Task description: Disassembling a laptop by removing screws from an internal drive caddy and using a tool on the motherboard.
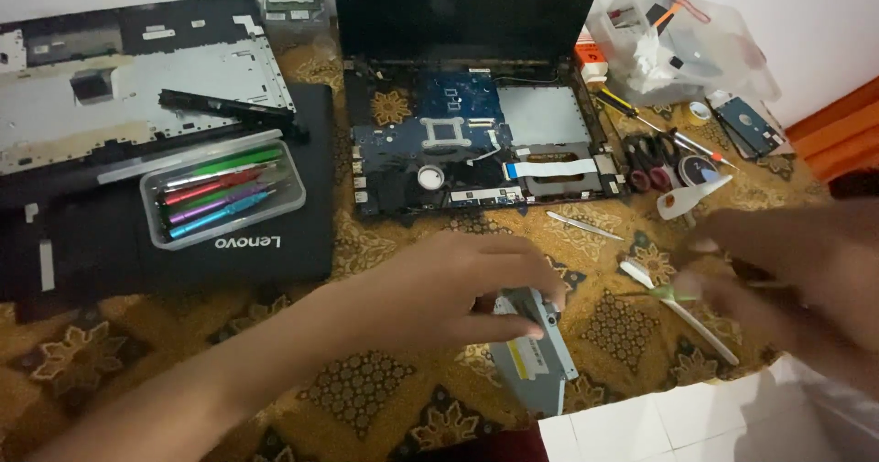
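The left hand (449,288) lies over a grey metal optical drive (536,357), which rests on the patterned brown and gold cloth (366,389) near the lower middle of the view. Its fingers are curled loosely around the top end of the drive, and the thumb presses on its near side, so the hand has hold of it. The right hand (797,274) is blurred at the right edge. Its fingers seem closed around a thin tool with a green tip (673,293), but the blur makes it hard to tell how firmly. Just beside that hand, a white plastic pry tool (682,314) lies slanted on the cloth.

Behind the hands, an opened laptop base (476,146) shows its blue circuit board, with the dark screen (467,9) standing up behind it. A thin metal tweezer (584,226) lies in front of this base. To the left, a clear plastic box (222,187) with coloured tools sits on a black laptop lid (183,242), and a grey keyboard frame (137,86) lies farther back. At the right, red-handled scissors (648,162), a screwdriver (623,105), a bare hard drive (746,125) and a clear plastic bag (682,45) lie well apart from the drive. White floor tiles (659,425) show at the lower right.
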